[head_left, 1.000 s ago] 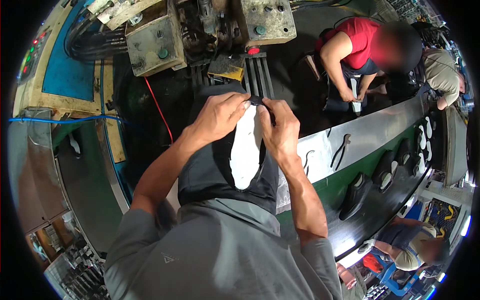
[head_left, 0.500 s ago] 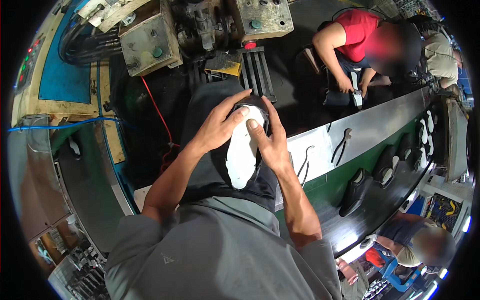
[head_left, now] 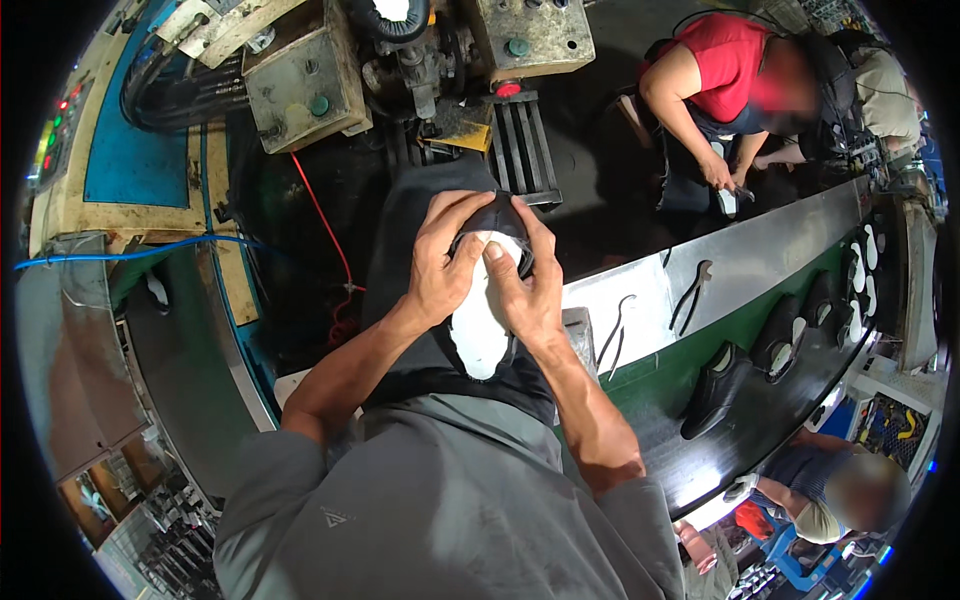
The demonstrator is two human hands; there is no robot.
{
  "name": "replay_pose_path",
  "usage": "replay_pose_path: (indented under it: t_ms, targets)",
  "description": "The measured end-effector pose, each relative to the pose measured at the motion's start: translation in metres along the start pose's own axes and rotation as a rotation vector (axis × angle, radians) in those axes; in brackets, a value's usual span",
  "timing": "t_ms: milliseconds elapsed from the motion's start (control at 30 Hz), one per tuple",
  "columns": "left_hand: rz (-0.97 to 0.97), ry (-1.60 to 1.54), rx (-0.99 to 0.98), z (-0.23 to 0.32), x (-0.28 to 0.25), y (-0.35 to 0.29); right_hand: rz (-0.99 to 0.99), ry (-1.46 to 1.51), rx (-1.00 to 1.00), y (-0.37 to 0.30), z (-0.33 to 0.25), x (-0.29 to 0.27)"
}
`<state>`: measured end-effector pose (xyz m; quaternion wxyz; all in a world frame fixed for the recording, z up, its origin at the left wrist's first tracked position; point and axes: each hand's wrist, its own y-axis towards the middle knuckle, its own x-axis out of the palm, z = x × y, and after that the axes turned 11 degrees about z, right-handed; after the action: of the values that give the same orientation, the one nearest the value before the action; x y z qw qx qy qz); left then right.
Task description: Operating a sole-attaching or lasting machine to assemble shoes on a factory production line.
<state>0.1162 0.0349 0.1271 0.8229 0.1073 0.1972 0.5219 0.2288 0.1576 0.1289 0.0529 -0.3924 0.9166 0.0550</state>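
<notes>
A black shoe upper (head_left: 497, 212) with a white insole (head_left: 478, 335) facing up rests over my lap, its toe end pointing away from me. My left hand (head_left: 447, 262) wraps round the left side of the toe end. Round the right side goes my right hand (head_left: 530, 285). Both thumbs press close together on the white insole near the black toe edge, while the fingers curl over the dark material. The underside of the shoe is hidden.
Ahead stands a machine with a grey control box (head_left: 303, 95) and a red button (head_left: 508, 89). Pliers (head_left: 690, 297) and a second pair (head_left: 615, 338) lie on the metal ledge (head_left: 760, 260). Black shoes (head_left: 715, 390) line the dark belt at right. A co-worker in red (head_left: 705, 75) sits beyond.
My fingers and thumbs have shifted on the toe end, and more black material shows there. A black-rimmed white piece now appears at the machine's top. The co-worker's hands have moved.
</notes>
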Motion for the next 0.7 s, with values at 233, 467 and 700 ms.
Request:
replay_pose_path:
  t_ms: [233, 467, 700]
  targets:
    - [-0.384, 0.2, 0.202, 0.019, -0.043, 0.049, -0.222, 0.015, 0.252, -0.042, 0.01, -0.018]
    - [-0.208, 0.418, 0.366, 0.006, -0.04, 0.049, -0.258, -0.023, 0.483, -0.064, 0.005, -0.013]
    - [-0.408, -0.415, -0.285, 0.097, -0.109, 0.072, 0.029, -0.366, -0.348, -0.025, 0.011, -0.012]
